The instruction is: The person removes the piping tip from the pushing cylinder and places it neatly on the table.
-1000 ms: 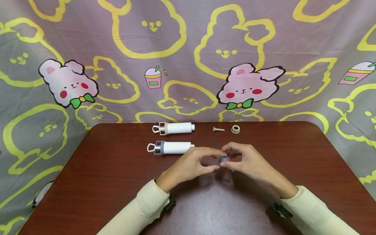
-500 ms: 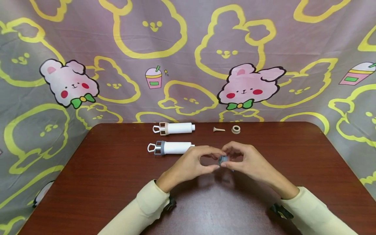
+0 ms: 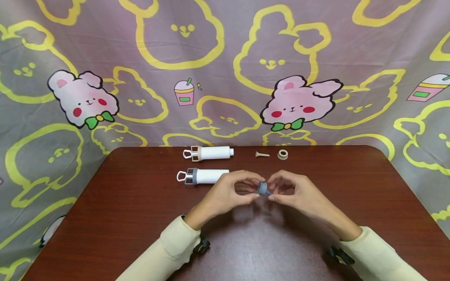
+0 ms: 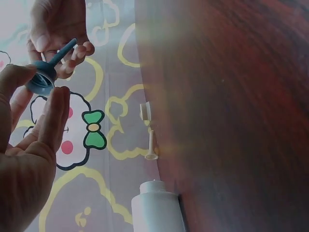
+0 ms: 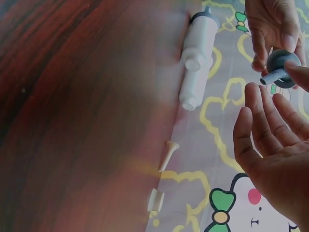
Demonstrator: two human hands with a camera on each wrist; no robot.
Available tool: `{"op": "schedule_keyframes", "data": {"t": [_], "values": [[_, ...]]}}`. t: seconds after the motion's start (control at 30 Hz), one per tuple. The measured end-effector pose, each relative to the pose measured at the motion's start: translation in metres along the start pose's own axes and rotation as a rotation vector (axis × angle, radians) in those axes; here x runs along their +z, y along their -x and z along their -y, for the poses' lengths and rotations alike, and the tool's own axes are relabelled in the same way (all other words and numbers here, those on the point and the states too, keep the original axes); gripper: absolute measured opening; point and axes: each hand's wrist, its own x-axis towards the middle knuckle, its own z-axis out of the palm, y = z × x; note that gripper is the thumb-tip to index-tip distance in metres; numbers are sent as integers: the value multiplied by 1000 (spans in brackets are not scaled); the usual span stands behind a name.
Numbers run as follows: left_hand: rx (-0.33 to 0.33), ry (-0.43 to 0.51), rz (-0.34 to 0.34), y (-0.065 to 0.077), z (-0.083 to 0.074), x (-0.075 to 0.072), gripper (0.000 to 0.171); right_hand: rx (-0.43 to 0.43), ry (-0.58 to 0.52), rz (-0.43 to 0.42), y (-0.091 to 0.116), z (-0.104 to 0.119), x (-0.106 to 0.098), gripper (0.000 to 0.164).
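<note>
Just in front of me, my left hand [image 3: 225,193] pinches a blue-grey round cap [image 3: 262,187] between thumb and fingers. A narrow nozzle [image 4: 63,52] of the same colour sticks out of the cap towards my right hand [image 3: 302,191]. In the left wrist view the cap's hollow side faces the camera. My right hand's fingers are spread apart around the nozzle's end, its thumb close to the cap; I cannot tell if it touches. Behind my left hand lies a white syringe-like tube [image 3: 211,176] with a grey collar and a loop handle, its right end hidden.
A second white tube [image 3: 215,153] with a beige collar lies farther back. To its right are a loose beige nozzle [image 3: 262,155] and a beige ring cap [image 3: 282,155], near the back edge of the brown table [image 3: 140,218]. A patterned cloth [image 3: 225,78] hangs behind.
My hands have drawn slightly apart. The left hand has taken the cap a little to the left, and the right hand's fingers have come off it, so more of cap and nozzle shows.
</note>
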Motion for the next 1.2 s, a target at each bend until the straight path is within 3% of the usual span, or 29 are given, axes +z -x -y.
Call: {"op": "schedule_keyframes", "data": {"t": [0.47,1.2], "values": [[-94,105,-47,1,-5,-2,37,-9,-14,-7,4,-3,3,19],[-113,131,-65,2,-5,-3,38,14,-32,-12,5,0,4,17]]}}
